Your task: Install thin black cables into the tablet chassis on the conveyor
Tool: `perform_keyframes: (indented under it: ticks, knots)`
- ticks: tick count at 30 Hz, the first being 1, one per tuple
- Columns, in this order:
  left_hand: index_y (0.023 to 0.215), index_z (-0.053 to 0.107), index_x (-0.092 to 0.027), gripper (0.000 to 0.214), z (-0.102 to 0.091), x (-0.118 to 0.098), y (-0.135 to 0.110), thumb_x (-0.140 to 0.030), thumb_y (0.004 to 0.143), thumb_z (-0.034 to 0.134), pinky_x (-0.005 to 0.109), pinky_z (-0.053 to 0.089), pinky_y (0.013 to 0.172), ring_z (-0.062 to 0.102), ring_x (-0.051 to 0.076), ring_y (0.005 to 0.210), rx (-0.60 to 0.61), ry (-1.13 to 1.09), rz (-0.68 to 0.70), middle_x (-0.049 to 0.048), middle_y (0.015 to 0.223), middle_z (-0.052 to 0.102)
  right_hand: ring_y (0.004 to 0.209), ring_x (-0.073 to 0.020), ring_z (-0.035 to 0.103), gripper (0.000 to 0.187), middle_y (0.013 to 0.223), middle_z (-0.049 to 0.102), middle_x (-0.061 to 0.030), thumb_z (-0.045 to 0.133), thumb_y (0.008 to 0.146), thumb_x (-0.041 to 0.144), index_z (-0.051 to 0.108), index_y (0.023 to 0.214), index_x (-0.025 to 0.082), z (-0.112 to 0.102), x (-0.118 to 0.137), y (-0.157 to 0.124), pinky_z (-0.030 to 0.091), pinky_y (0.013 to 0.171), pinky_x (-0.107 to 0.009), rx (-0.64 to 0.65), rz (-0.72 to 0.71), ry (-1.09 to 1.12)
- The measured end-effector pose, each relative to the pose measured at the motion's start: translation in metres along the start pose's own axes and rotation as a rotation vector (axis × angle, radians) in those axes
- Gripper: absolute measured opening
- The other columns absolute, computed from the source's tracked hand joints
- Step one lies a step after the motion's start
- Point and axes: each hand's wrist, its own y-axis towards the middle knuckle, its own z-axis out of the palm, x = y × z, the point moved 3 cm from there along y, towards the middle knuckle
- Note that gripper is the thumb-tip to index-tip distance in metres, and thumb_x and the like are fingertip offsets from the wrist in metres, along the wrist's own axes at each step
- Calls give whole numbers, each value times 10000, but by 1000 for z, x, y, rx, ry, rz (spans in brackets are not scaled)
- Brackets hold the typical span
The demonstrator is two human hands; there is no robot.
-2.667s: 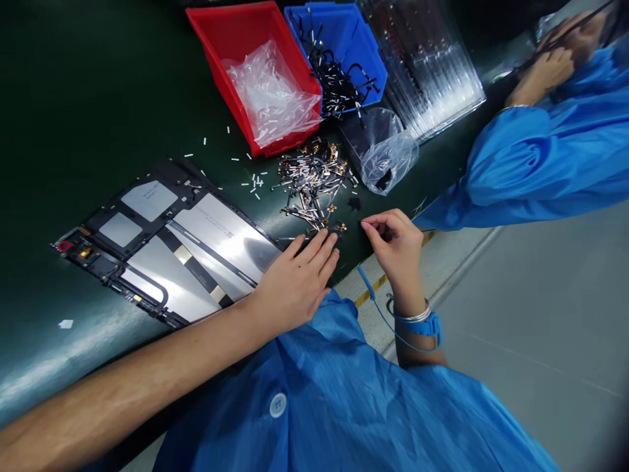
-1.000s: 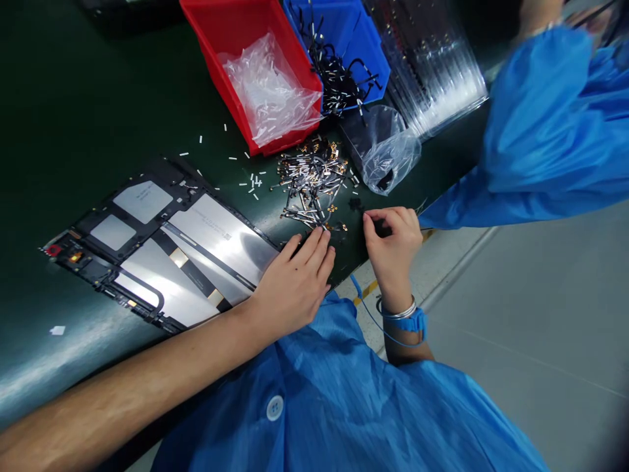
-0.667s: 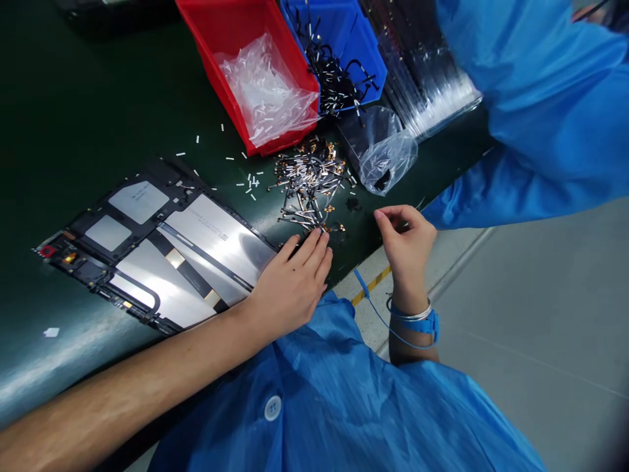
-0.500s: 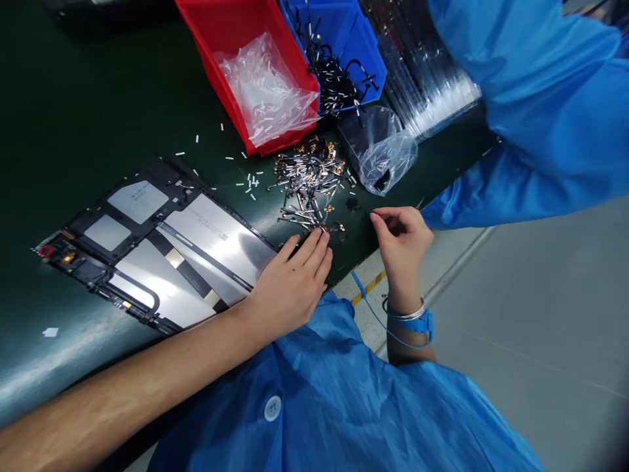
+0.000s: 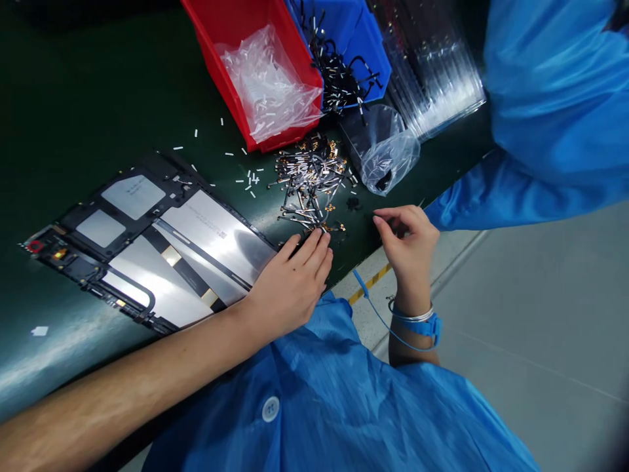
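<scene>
My left hand (image 5: 289,282) lies palm down with its fingertips on the near edge of a loose heap of flex cables (image 5: 309,190) with gold contacts and white tabs. A black tablet housing (image 5: 206,242) with silver foil panels lies just left of that hand, its corner touching the palm side. My right hand (image 5: 405,246) hangs curled beside the heap, apart from it. A dark spot shows inside its fingers, either a small part or shadow. Small white strips (image 5: 246,177) are scattered above the housing.
A red bin (image 5: 289,98) holds a clear bag of white strips. A blue bin (image 5: 366,59) holds black cables. Next to them are a clear plastic bag (image 5: 388,154) and stacked clear trays (image 5: 432,72). Another person's blue sleeve (image 5: 540,131) fills the upper right. My wrist wears a blue strap (image 5: 422,326).
The other person's hand has gone and their blue sleeve now fills the upper right. My right hand has shifted slightly right, away from the heap. My left hand stays on the heap's edge.
</scene>
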Motion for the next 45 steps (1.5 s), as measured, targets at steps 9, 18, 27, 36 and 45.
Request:
perform_keyframes:
  ticks: [9, 18, 27, 36, 45]
  knots:
    - [1268, 595, -32, 455, 1, -1, 0, -286, 907, 485, 428, 408, 1014, 490, 318, 1289, 4, -7, 2, 188, 1380, 534, 622, -125, 513, 53, 715, 608, 4, 685, 788, 245, 705, 744, 221, 8, -13, 12, 417, 570, -281, 136, -93, 177]
    - [1273, 590, -27, 457, 2, 0, 1, -275, 902, 491, 430, 394, 1022, 484, 324, 1291, 15, -24, -4, 197, 1388, 523, 613, -124, 503, 74, 712, 625, -1, 652, 817, 255, 713, 785, 230, 2, -12, 11, 414, 562, -279, 137, -86, 155]
    - [1291, 577, -32, 469, 2, -1, 0, -273, 898, 493, 433, 388, 1031, 473, 323, 1299, 28, -21, -1, 196, 1397, 514, 650, -132, 537, 54, 729, 624, 2, 709, 773, 234, 702, 720, 228, 8, -14, 9, 431, 580, -289, 152, -105, 216]
    - [1319, 545, -29, 508, 2, -1, 0, -287, 882, 521, 437, 366, 1058, 448, 320, 1322, 52, -37, -6, 197, 1407, 503, 744, -159, 578, 101, 777, 656, -9, 614, 861, 242, 668, 776, 230, 24, 45, -14, 457, 631, -312, 133, -193, 114]
    - [1345, 506, -12, 517, 2, -1, 2, -286, 906, 493, 449, 352, 1067, 424, 317, 1340, 108, -43, -7, 201, 1418, 489, 766, -178, 590, 124, 779, 655, -23, 579, 867, 214, 666, 783, 240, 30, 51, -17, 487, 687, -342, 97, -250, 15]
